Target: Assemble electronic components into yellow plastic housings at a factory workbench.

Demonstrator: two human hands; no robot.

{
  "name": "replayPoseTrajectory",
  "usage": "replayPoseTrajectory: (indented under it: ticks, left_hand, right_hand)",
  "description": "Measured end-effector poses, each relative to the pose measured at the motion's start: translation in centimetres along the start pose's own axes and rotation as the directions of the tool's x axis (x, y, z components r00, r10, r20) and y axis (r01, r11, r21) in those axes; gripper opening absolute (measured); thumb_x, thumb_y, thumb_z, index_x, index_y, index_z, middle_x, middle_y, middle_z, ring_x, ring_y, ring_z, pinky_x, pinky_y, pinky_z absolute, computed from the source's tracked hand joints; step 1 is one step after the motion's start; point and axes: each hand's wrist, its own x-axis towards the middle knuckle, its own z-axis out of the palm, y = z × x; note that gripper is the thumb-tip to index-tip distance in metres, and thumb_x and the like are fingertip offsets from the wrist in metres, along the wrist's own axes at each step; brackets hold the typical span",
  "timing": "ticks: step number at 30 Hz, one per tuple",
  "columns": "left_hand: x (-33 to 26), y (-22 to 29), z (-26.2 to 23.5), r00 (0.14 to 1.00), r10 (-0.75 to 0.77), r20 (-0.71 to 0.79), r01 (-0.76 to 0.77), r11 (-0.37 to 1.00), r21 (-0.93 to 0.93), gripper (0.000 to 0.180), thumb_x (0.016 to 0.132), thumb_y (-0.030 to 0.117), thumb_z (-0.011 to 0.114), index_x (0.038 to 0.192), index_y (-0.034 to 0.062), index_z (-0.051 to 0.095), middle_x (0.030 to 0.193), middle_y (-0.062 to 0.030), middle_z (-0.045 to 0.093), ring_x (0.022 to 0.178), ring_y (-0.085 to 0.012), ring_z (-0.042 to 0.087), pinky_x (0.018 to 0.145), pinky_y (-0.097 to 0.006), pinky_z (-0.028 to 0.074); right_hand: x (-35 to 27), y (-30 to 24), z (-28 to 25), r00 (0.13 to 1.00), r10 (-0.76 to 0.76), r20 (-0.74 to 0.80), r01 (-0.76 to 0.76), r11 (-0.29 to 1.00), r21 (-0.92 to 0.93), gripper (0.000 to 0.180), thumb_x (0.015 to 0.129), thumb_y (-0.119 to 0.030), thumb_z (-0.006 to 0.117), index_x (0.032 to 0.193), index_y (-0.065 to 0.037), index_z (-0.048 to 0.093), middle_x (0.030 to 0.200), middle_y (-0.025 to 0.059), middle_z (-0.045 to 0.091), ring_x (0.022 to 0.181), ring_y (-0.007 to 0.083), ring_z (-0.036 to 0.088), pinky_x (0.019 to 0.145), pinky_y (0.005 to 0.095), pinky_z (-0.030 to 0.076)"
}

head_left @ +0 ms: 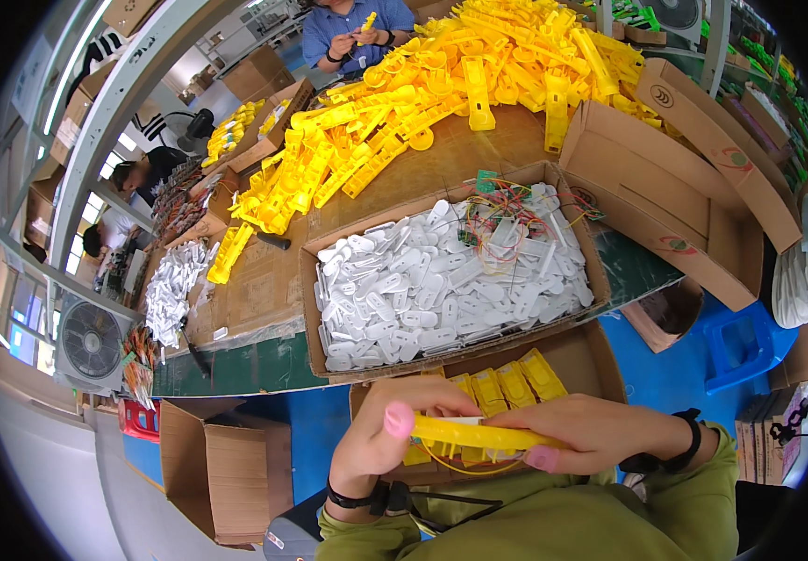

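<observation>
Between my two hands is a long yellow plastic housing, held level above my lap. My left hand [390, 425] is closed round one end of the housing [483, 434], its thumb in a pink finger cot. My right hand [586, 432] grips the other end, with a pink cot on its thumb too. A thin yellow wire [464, 470] loops below the housing. Part of a white piece [463, 421] shows behind its upper edge. Under my hands, several more yellow housings [516, 381] lie in rows in a cardboard box [595, 360]; my hands hide part of them.
Ahead stands a carton [313, 304] full of white plastic covers [404, 290], with wired green circuit boards [486, 182] on top. A big heap of yellow housings [516, 65] covers the far table. Open cartons [665, 168] stand right, a blue stool [745, 346] below. A person [352, 33] works opposite.
</observation>
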Motion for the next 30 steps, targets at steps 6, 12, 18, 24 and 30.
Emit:
replayPoseTrajectory:
  ticks: [6,12,18,24,30]
  left_hand:
    - [-0.4,-2.0,2.5,0.948,0.013,0.319,-0.002,0.999,-0.035,0.071,0.074,0.065,0.046,0.095,-0.0013,0.057,0.089,-0.0125,0.058,0.078,-0.0232,0.057,0.064,-0.028,0.044]
    - [-0.9,-4.1,3.7,0.939,0.134,0.317,-0.085,0.983,-0.163,0.051,0.077,0.049,0.055,0.090,0.0002,0.060,0.083,-0.0092,0.060,0.072,-0.0213,0.058,0.058,-0.028,0.045]
    - [0.7,-5.4,4.3,0.939,0.037,0.341,-0.022,0.999,-0.047,0.048,0.085,0.046,0.046,0.085,-0.0004,0.058,0.073,-0.0100,0.056,0.064,-0.0230,0.055,0.057,-0.030,0.042]
    - [1.9,-7.9,4.6,0.844,-0.340,0.415,0.294,0.940,0.173,0.048,0.090,0.040,0.038,0.095,-0.0034,0.057,0.083,-0.0142,0.059,0.079,-0.0265,0.057,0.070,-0.031,0.044]
    - [0.1,-6.2,0.7,0.951,-0.190,0.243,0.076,0.909,0.410,0.040,0.086,0.033,0.051,0.108,-0.0008,0.053,0.096,-0.0154,0.056,0.087,-0.0251,0.056,0.075,-0.032,0.045]
  right_hand:
    - [-2.6,1.3,0.3,0.974,0.095,0.207,-0.110,0.992,0.061,0.047,0.091,-0.033,0.038,0.127,-0.002,0.035,0.107,0.0183,0.052,0.088,0.0302,0.056,0.077,0.0368,0.045]
    - [-4.0,2.2,1.4,0.983,0.054,0.174,-0.074,0.991,0.110,0.045,0.092,-0.032,0.037,0.126,-0.002,0.036,0.108,0.0177,0.052,0.090,0.0303,0.056,0.077,0.0364,0.046]
    - [-4.7,4.8,1.7,0.965,0.133,0.226,-0.192,0.945,0.264,0.045,0.093,-0.037,0.033,0.125,-0.005,0.037,0.095,0.0170,0.053,0.084,0.0282,0.055,0.072,0.0355,0.044]
    - [-6.0,5.7,0.4,0.892,0.412,0.186,-0.448,0.858,0.249,0.042,0.092,-0.038,0.034,0.113,-0.003,0.045,0.085,0.0171,0.054,0.078,0.0286,0.054,0.069,0.0339,0.043]
    - [-6.9,6.7,-1.4,0.670,0.715,-0.199,-0.739,0.617,-0.271,0.034,0.088,-0.027,0.040,0.095,0.005,0.049,0.068,0.0199,0.058,0.068,0.0350,0.058,0.060,0.0403,0.045]
